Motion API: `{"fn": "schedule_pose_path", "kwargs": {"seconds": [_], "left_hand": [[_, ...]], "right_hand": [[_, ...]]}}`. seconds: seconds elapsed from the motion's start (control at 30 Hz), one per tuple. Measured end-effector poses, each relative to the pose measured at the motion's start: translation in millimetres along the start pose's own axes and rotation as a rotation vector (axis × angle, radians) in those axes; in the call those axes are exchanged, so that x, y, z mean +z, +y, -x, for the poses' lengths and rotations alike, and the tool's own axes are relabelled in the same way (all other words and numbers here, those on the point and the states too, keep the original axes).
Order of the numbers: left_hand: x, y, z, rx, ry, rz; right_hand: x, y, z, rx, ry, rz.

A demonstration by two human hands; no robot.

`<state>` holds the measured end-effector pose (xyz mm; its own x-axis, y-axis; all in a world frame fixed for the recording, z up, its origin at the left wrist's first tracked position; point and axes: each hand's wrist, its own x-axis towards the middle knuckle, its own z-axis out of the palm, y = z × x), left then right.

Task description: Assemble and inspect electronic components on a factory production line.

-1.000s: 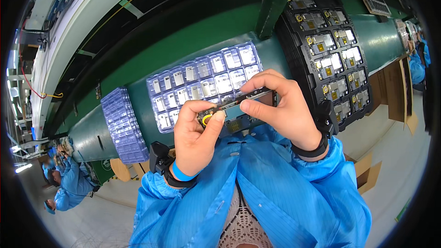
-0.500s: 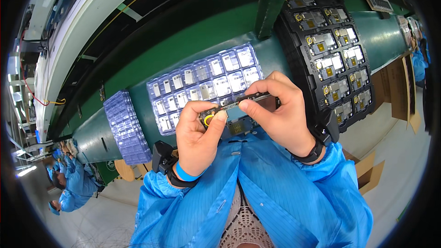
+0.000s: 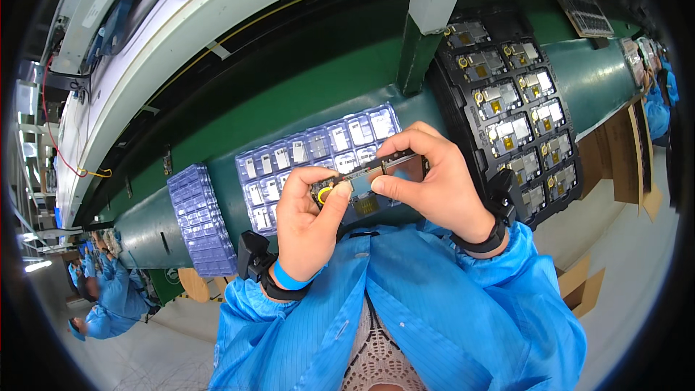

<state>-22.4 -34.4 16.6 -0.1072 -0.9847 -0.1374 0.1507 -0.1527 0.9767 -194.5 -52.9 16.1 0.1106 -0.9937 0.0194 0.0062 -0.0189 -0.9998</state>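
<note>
A circuit board (image 3: 364, 182) with a yellow ring at its left end is held up in front of my chest. My left hand (image 3: 310, 210) pinches the ringed end between thumb and fingers. My right hand (image 3: 434, 177) grips the other end, its thumb on the board's face and its index finger along the far edge. Just beyond my hands lies a clear plastic tray (image 3: 279, 146) with small silvery metal parts in its pockets. To the right, a black tray (image 3: 499, 127) carries several similar boards with yellow rings.
A stack of blue-tinted plastic trays (image 3: 201, 221) sits at the left on the green bench (image 3: 145, 230). A white and green post (image 3: 427, 36) rises behind the trays. Cardboard boxes (image 3: 615, 156) stand at the right. People in blue (image 3: 116, 293) are at the far left.
The board has tilted so more of its face shows. Both hands keep hold of it, and the view has shifted, with the trays sitting lower and slightly left.
</note>
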Motion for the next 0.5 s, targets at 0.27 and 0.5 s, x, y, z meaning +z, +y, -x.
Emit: {"fn": "schedule_pose_path", "kwargs": {"seconds": [0.27,0.5], "left_hand": [[4,3,-7,0.12,0.039,-0.145],[9,-1,-23,0.092,0.037,-0.17]], "right_hand": [[2,3,-12,-0.009,0.073,0.143],[-7,14,-25,-0.043,0.097,0.184]]}}
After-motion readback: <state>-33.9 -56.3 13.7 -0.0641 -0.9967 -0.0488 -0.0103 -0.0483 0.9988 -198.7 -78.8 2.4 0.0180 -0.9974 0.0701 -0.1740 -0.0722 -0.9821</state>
